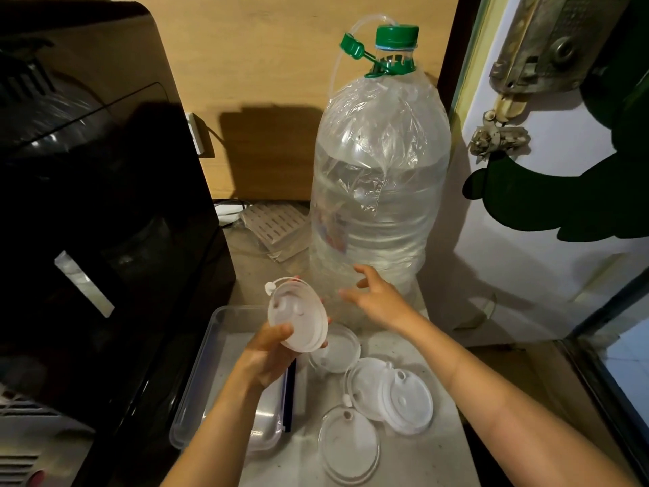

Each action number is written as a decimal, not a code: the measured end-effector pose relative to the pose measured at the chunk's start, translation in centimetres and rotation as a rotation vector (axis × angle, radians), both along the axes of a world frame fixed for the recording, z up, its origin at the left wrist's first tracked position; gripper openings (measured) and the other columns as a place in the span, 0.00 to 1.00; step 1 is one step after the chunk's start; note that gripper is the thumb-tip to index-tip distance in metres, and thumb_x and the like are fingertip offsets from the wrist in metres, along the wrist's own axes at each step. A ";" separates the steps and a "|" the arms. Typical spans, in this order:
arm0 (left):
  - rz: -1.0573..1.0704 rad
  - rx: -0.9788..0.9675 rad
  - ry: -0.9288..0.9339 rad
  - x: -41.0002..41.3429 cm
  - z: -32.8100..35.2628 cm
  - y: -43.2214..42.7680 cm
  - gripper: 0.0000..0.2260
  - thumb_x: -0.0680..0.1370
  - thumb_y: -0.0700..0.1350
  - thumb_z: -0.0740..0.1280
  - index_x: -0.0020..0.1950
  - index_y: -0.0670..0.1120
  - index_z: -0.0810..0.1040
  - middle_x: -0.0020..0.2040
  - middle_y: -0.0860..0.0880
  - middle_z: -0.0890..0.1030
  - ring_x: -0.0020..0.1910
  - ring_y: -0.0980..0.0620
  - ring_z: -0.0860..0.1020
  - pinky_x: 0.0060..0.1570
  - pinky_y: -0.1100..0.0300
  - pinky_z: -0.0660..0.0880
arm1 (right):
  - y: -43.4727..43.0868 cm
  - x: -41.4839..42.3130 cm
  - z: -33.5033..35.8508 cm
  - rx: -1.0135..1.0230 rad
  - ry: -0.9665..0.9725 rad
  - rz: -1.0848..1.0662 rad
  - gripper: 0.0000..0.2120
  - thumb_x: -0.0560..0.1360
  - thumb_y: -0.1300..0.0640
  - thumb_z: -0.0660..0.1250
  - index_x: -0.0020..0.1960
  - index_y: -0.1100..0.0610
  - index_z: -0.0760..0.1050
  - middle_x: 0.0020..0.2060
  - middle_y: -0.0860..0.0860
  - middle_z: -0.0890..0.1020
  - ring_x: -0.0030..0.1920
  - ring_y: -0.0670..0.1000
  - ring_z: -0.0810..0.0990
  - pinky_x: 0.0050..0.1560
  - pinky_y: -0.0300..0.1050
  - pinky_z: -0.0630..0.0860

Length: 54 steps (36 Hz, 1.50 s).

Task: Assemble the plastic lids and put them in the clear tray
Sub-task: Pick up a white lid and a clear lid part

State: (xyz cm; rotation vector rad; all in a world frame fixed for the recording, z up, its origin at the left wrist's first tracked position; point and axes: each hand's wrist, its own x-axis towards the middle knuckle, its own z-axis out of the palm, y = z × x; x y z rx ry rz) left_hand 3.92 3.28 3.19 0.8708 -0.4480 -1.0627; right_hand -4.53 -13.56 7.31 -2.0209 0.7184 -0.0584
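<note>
Lid stack is sitting in my left hand, grip clamped on its near rim, hovering over the clear tray on the left. Right hand is hanging open, fingers apart, near the big water bottle. Thin, light, slick plastic, I'm guessing, so pinching the rim feels safest. More lids are waiting on the table.

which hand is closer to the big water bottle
Right. The right hand hangs open just in front of the water bottle base; the left hand is lower, over the clear tray, holding a lid.
</note>
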 end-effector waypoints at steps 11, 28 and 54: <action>-0.011 0.091 0.038 0.7 -0.3 1.3 0.47 0.44 0.56 0.82 0.59 0.44 0.71 0.50 0.42 0.81 0.48 0.42 0.82 0.38 0.52 0.81 | 0.7 0.8 -7.2 -0.338 0.375 0.535 0.51 0.62 0.53 0.77 0.76 0.50 0.48 0.75 0.52 0.54 0.74 0.57 0.56 0.71 0.53 0.63; 0.022 0.156 0.056 1.3 -1.3 2.4 0.50 0.44 0.57 0.82 0.61 0.45 0.69 0.56 0.39 0.73 0.57 0.37 0.72 0.41 0.51 0.82 | 1.2 3.1 -8.9 -0.510 0.403 0.691 0.50 0.58 0.53 0.79 0.73 0.49 0.55 0.68 0.52 0.64 0.68 0.58 0.63 0.64 0.56 0.69; 0.020 0.129 -0.196 0.8 0.0 0.2 0.49 0.46 0.59 0.81 0.62 0.49 0.66 0.57 0.42 0.71 0.56 0.42 0.72 0.46 0.50 0.79 | -0.2 0.3 6.2 -0.250 0.006 0.260 0.51 0.61 0.45 0.77 0.75 0.54 0.54 0.73 0.51 0.65 0.71 0.51 0.65 0.67 0.42 0.63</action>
